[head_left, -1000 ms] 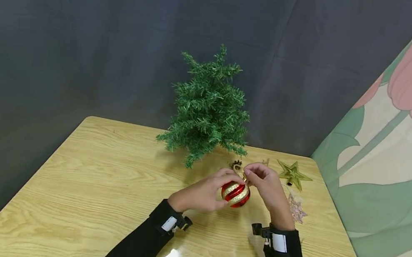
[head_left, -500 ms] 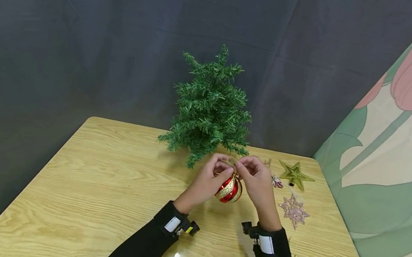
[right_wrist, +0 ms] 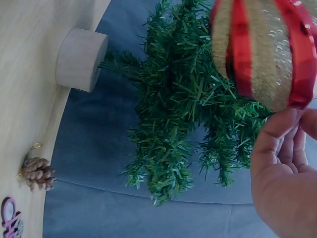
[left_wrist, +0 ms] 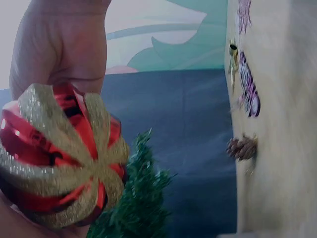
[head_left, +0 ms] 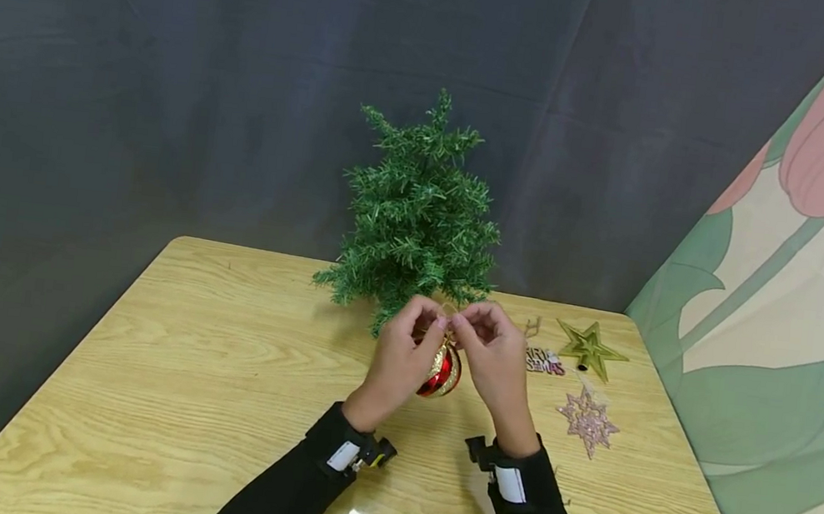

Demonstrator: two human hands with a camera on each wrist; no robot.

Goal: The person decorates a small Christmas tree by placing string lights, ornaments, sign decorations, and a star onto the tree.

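Observation:
A red Christmas ball (head_left: 448,376) with gold glitter stripes hangs below my two hands, off the table. Its thin gold string loop (head_left: 449,306) stands up between the fingertips. My left hand (head_left: 401,356) pinches the string from the left side, while my right hand (head_left: 495,358) pinches it from the right. In the left wrist view the ball (left_wrist: 64,158) covers much of the fingers, and the right hand (left_wrist: 64,47) shows beyond it. The right wrist view has the ball (right_wrist: 267,49) just above the right hand (right_wrist: 285,168). Behind the hands stands a small green artificial Christmas tree (head_left: 420,216).
On the table (head_left: 182,367), to the right, lie a Merry Christmas sign (head_left: 544,360), a gold star (head_left: 589,348) and a pink glitter snowflake (head_left: 591,422). A pine cone (right_wrist: 38,173) sits near the tree's round wooden base (right_wrist: 81,59). A dark curtain (head_left: 249,89) hangs behind.
My left hand has moved from the ball's side up to its string, joining the right hand there. Both hands and the ball have shifted left, uncovering the sign and snowflake.

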